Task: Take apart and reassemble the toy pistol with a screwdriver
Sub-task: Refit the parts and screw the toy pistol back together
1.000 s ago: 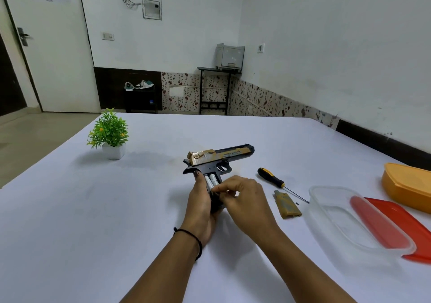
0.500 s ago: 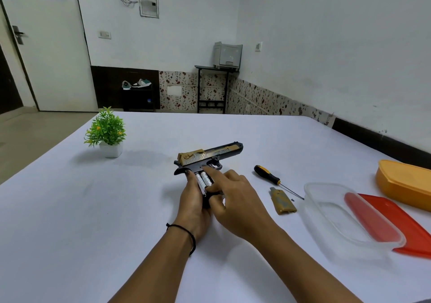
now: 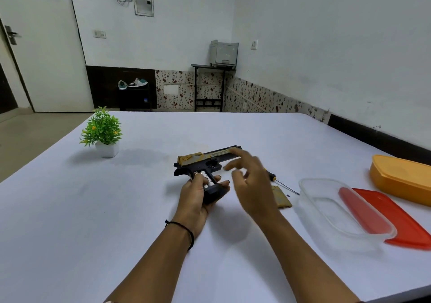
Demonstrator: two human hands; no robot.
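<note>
The black and gold toy pistol (image 3: pixel 205 160) hangs just above the white table, barrel pointing right. My left hand (image 3: pixel 196 197) grips its black handle from the left, with the open grip side showing. My right hand (image 3: pixel 251 181) hovers to the right of the pistol, fingers spread and blurred, holding nothing. The screwdriver (image 3: pixel 281 182) lies behind my right hand, its handle mostly hidden. A gold grip panel (image 3: pixel 283 201) lies flat on the table beside it.
A clear plastic tub (image 3: pixel 331 211) stands at the right, with a red lid (image 3: pixel 401 221) and an orange box (image 3: pixel 403 179) beyond it. A small potted plant (image 3: pixel 102 132) stands at the far left of the table (image 3: pixel 93 209).
My right hand has come off the pistol's grip and swung out to the right. My left hand keeps holding the pistol.
</note>
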